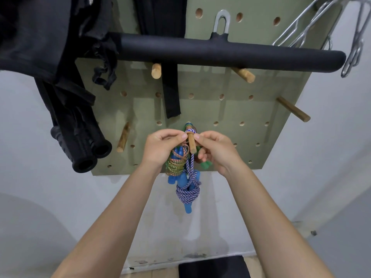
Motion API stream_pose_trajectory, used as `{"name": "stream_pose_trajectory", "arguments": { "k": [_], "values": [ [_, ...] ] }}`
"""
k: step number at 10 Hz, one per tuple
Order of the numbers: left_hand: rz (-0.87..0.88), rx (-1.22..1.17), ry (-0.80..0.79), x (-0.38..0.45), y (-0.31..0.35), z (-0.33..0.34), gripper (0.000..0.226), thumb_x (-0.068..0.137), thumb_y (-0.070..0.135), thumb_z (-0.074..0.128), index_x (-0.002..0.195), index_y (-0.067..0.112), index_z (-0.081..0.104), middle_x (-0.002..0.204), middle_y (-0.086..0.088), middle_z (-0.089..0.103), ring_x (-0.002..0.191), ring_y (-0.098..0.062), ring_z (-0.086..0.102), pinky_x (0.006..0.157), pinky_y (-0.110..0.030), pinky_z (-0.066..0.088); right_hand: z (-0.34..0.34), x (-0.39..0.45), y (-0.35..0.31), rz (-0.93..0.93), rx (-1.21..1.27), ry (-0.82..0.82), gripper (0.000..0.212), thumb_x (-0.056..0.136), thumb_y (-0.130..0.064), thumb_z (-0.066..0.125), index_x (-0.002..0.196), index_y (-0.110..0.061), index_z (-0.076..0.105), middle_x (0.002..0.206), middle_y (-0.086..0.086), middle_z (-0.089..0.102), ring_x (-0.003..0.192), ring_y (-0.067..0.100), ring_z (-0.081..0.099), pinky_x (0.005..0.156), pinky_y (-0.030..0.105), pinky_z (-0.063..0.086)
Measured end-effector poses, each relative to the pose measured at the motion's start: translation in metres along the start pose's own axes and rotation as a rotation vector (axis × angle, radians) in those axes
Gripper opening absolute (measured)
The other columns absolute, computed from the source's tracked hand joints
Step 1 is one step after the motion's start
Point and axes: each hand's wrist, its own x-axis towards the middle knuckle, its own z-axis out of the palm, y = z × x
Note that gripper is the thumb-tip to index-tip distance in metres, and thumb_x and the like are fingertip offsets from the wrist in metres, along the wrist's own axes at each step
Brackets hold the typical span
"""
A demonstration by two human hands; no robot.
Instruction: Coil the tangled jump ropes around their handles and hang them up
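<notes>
A wooden peg (192, 143) sticks out of the green pegboard (226, 109). A blue-and-white rope loop sits over the peg. Below it hangs the coiled blue-and-white jump rope (188, 192) with blue handles. To its left hangs a coiled orange-and-green jump rope (175, 165), also on blue handles. A green handle (206, 164) shows behind my right hand. My left hand (163, 147) and my right hand (213, 148) pinch the rope loop at the peg from either side.
A thick black bar (220, 52) crosses above on pegs. Black straps and two black grips (88, 155) hang at the left. Metal handles (325, 27) hang top right. More wooden pegs (293, 109) jut from the board. A dark object (212, 266) lies on the floor below.
</notes>
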Motion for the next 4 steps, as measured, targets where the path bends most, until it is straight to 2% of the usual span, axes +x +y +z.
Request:
{"name": "stream_pose_trajectory", "arguments": {
  "k": [2,4],
  "values": [
    [0.023,0.017,0.014,-0.005,-0.012,-0.002,0.009,0.081,0.003,0.076,0.085,0.010,0.075,0.075,-0.001,0.074,0.068,-0.011,0.067,0.065,-0.021,0.053,-0.004,-0.004,0.003,0.028,-0.017,-0.014,0.012,0.093,-0.015,0.065,0.091,-0.003,0.063,0.069,0.001,0.070,0.040,0.011,0.052,0.040,0.021,0.041],
    [0.115,0.122,0.015,-0.026,0.004,-0.003,0.012,0.084,0.005,0.074,0.080,0.015,0.073,0.065,0.012,0.071,0.061,0.002,0.062,0.056,-0.012,0.046,-0.005,-0.023,-0.001,-0.010,-0.026,-0.051,0.008,0.093,-0.010,0.064,0.095,-0.002,0.064,0.083,0.010,0.071,0.048,0.016,0.058,0.046,0.023,0.050]
  ]
}}
